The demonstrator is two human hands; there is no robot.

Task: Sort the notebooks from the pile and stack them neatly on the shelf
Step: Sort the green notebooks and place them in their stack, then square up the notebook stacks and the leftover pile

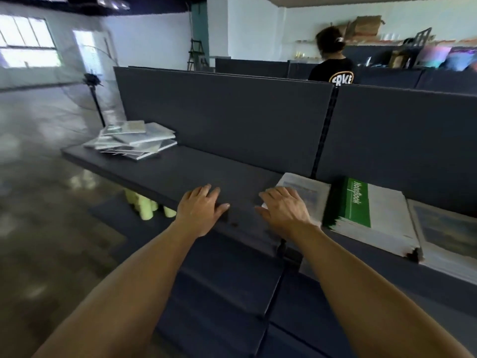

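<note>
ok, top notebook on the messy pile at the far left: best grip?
Probably its right-hand edge, reached from the right along the shelf. The top notebook lies flat and skewed on the pile, corners overhanging, so a thumb-over, fingers-under pinch should fit there. Both the left hand and right hand hold nothing.
</note>
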